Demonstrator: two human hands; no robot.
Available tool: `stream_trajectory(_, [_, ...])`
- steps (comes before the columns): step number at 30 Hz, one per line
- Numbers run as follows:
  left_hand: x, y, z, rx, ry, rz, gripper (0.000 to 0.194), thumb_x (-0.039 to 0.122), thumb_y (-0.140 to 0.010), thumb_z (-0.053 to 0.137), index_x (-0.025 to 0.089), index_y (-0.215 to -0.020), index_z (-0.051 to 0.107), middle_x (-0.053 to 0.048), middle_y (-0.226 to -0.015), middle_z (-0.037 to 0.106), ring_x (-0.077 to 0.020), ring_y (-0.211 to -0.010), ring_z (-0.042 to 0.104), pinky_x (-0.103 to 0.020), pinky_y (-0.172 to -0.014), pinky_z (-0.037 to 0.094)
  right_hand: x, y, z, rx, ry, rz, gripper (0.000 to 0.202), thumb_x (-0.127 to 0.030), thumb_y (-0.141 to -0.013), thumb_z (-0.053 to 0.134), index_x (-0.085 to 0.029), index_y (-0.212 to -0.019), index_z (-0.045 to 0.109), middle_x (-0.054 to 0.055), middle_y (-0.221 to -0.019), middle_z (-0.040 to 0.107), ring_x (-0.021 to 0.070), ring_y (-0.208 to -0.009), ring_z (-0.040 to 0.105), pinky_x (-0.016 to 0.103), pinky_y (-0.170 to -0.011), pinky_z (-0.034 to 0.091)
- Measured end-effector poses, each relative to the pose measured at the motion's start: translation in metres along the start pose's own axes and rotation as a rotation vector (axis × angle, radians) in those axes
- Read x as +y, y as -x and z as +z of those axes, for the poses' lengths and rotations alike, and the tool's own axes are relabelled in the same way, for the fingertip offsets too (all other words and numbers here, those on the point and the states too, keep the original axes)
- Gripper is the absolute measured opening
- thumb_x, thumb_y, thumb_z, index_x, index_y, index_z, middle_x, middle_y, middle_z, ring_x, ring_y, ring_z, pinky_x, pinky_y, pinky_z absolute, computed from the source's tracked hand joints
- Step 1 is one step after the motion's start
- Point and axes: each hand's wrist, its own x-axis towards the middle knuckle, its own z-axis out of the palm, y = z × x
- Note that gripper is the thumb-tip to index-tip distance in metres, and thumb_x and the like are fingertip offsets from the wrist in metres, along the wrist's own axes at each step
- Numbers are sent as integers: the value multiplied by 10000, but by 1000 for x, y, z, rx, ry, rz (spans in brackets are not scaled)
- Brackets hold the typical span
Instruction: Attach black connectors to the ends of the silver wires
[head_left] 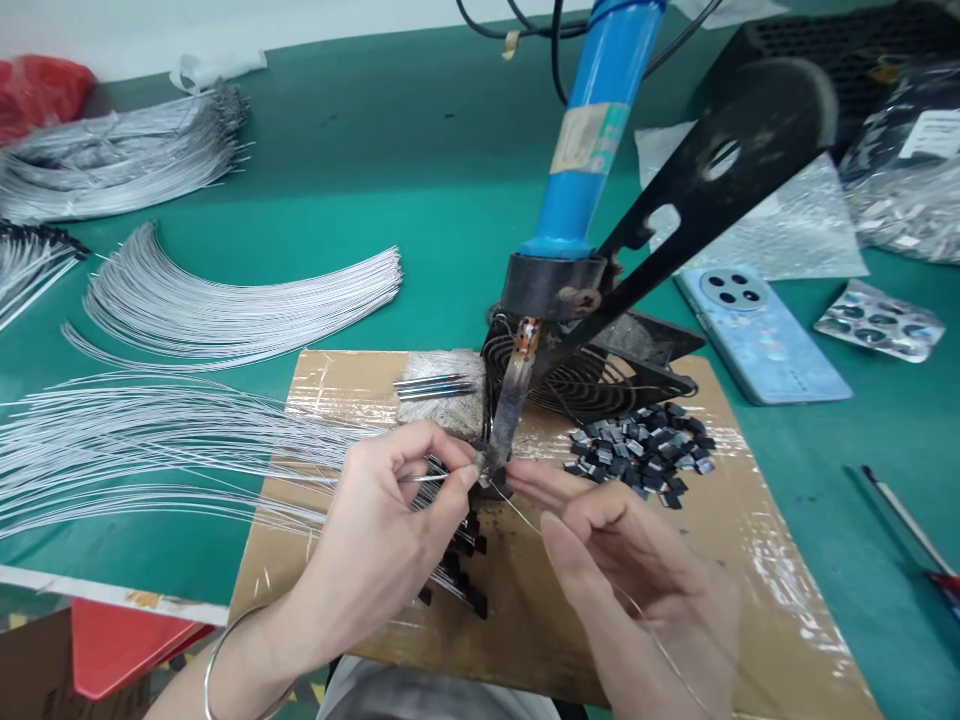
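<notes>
My left hand [390, 540] pinches a thin silver wire [431, 478] and holds its end at the tip of a soldering iron [510, 410]. The iron has a blue handle [592, 130] and leans down in a black stand. My right hand [637, 580] holds a fine solder wire [517, 512] whose end meets the same tip; the strand trails back over my palm. Under my left hand lie several wires with small black parts [465, 560] on their ends. A pile of small black components [641, 450] sits just right of the iron tip.
Work happens on a taped cardboard sheet [750, 560] on a green table. Bundles of silver wires [225, 300] fan out at left. A sponge pad [442, 390] with metal pins, a phone [757, 330], a blister pack [877, 320] and foil bags [787, 220] lie around.
</notes>
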Motion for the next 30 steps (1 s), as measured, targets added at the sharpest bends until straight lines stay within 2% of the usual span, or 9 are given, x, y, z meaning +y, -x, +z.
stream_trajectory(5, [-1, 0, 0, 11, -20, 3, 104, 187, -867, 665, 163, -770, 692, -32, -806, 736, -146, -696, 588, -241, -612, 433, -1, 2, 2, 14, -23, -10, 270, -332, -949, 716, -250, -724, 592, 16, -1144, 801, 195, -1092, 755, 314, -1008, 577])
stream_trajectory(14, [-1, 2, 0, 3, -32, 5, 104, 217, -867, 661, 168, -782, 697, -48, -826, 748, -171, -709, 618, -270, -598, 422, 1, 0, 0, -4, -8, -32, 274, -343, -941, 720, -241, -714, 605, 58, -1145, 800, 243, -1097, 755, 387, -1023, 587])
stream_trajectory(30, [-4, 1, 0, 15, -16, 33, 92, 172, -866, 655, 170, -783, 695, -40, -820, 756, -183, -779, 668, -262, -664, 470, 2, -1, 1, -13, -2, -33, 278, -360, -946, 713, -254, -714, 603, 39, -1150, 803, 237, -1089, 759, 347, -985, 597])
